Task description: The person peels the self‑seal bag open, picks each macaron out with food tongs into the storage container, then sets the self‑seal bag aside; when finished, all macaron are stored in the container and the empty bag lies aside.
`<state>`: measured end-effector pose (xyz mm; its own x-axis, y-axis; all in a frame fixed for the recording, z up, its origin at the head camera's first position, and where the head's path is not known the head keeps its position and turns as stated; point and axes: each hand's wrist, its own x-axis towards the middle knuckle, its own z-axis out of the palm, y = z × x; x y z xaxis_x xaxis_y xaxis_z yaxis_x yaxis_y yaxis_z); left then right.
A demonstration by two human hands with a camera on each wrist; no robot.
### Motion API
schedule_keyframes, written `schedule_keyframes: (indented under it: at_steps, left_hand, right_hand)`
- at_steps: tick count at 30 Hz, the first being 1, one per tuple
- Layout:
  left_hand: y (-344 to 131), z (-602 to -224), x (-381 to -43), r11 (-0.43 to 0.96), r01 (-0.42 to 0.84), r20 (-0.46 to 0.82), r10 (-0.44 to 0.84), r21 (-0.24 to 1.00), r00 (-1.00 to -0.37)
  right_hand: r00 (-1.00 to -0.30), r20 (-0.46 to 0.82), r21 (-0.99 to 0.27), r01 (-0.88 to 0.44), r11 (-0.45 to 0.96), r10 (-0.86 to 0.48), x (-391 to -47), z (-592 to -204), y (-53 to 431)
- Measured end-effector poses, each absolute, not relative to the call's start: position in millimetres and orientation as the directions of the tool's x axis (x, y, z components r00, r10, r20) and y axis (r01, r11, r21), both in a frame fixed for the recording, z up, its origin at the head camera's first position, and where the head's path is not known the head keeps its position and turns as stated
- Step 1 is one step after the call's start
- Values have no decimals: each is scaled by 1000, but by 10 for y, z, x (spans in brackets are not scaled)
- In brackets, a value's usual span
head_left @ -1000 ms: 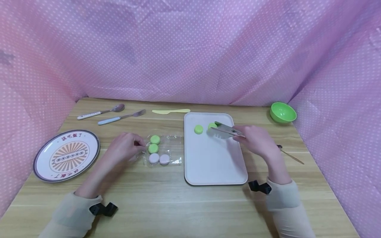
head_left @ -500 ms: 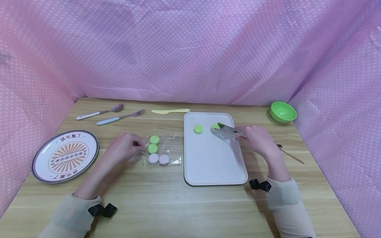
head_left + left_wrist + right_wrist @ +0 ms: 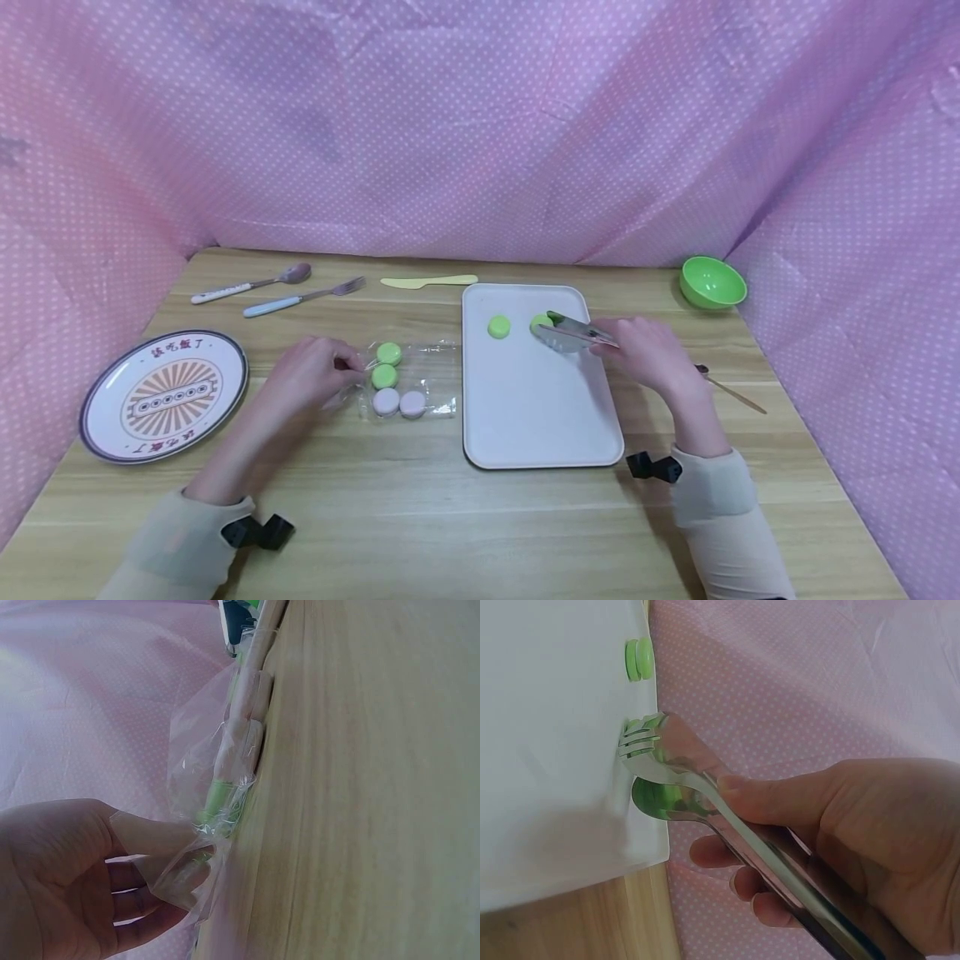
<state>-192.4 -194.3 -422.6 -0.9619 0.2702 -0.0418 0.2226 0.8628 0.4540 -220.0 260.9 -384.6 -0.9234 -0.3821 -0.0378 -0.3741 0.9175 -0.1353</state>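
Left hand [image 3: 315,367] is pinching the bag [image 3: 438,363] while right hand [image 3: 645,350] is gripping tongs [image 3: 754,844] at a macaron [image 3: 537,322], light pressure probably serving best.

Compared with a second ago, the tongs [image 3: 576,332] in the right hand [image 3: 647,352] and the green macaron [image 3: 540,320] at their tips have shifted slightly rightward, farther from the other macaron [image 3: 498,326] on the tray [image 3: 540,404].

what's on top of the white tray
One green disc lies on the white tray in full view. Another disc is partly covered by metal tongs in the right hand; whether it touches the tray can't be seen.
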Motion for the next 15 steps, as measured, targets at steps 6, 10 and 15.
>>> schedule_keyframes:
  at_steps: [6, 10, 15]
  left_hand:
    - [-1943, -4226, -1925, 866, 218, -46, 266, 449, -963]
    - [-1942, -4219, -1923, 865, 209, -63, 265, 456, -962]
    - [-1943, -4215, -1919, 864, 201, -69, 261, 462, -963]
  right_hand:
    - [-922, -34, -132, -378, 916, -385, -2200, -3854, 2612]
    - [-924, -42, -136, -372, 918, -381, -2202, -3856, 2612]
    - [-926, -52, -142, -364, 920, -375, -2206, -3856, 2605]
